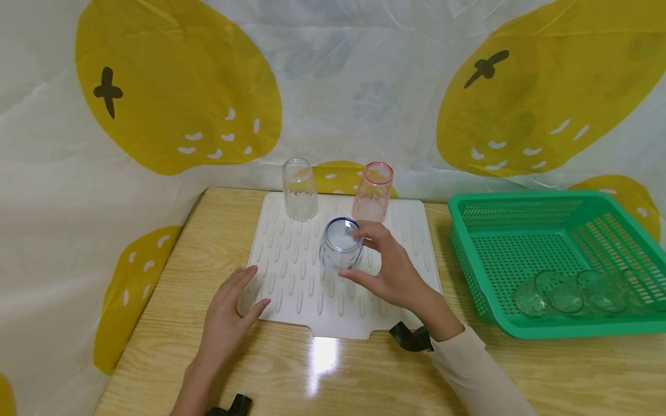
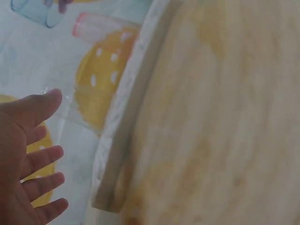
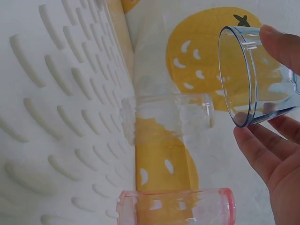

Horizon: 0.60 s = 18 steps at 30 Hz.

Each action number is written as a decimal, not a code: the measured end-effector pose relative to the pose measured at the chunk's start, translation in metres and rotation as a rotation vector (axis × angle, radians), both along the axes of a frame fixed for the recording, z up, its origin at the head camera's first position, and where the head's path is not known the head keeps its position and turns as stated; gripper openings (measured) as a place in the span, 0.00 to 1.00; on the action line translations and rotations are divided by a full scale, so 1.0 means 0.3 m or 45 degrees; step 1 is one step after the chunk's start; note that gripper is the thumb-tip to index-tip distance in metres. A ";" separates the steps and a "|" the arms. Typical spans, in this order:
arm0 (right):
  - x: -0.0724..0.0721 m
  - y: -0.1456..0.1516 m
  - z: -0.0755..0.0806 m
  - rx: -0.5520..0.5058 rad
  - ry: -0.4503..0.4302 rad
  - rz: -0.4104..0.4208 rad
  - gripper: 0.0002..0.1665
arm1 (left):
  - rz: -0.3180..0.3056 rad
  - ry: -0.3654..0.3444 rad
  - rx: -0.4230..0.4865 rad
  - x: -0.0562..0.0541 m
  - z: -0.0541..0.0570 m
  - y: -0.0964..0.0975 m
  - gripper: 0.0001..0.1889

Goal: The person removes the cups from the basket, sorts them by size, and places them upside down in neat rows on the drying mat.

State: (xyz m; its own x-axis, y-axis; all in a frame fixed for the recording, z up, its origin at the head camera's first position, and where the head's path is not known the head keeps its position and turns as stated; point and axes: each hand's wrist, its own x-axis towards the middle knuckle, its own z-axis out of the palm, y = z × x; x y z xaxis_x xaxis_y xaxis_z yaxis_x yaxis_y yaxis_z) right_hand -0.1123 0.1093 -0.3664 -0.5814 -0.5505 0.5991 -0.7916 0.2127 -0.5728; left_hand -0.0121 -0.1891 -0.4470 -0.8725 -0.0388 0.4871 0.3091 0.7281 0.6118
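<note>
Thumb and fingers of my right hand (image 1: 392, 277) grip a clear drinking glass with a blue edge (image 1: 338, 257). It is held over the white ribbed mat (image 1: 283, 315); in the right wrist view its round blue-edged end (image 3: 251, 79) points toward the mat side. My left hand (image 1: 229, 309) hovers at the mat's left edge, fingers and thumb apart, holding nothing. Toward the back of the mat stand a plain clear glass (image 1: 302, 199) and a pink-edged glass (image 1: 372, 196), the latter just behind my right fingers.
To the right sits a green plastic basket (image 1: 470, 283) with several clear glasses (image 1: 567, 297) lying in it. Behind and to the left hangs a white sheet (image 1: 364, 69) with yellow fruit prints. The wooden table (image 1: 171, 300) extends around the mat.
</note>
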 end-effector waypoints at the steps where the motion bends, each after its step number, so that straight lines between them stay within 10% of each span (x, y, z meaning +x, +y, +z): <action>1: -0.004 -0.003 -0.001 0.001 0.002 -0.011 0.47 | 0.005 0.007 -0.030 -0.001 -0.010 -0.004 0.37; 18: -0.067 -0.099 -0.034 -0.055 -0.056 -0.010 0.44 | 0.011 -0.041 -0.199 0.003 -0.137 -0.071 0.29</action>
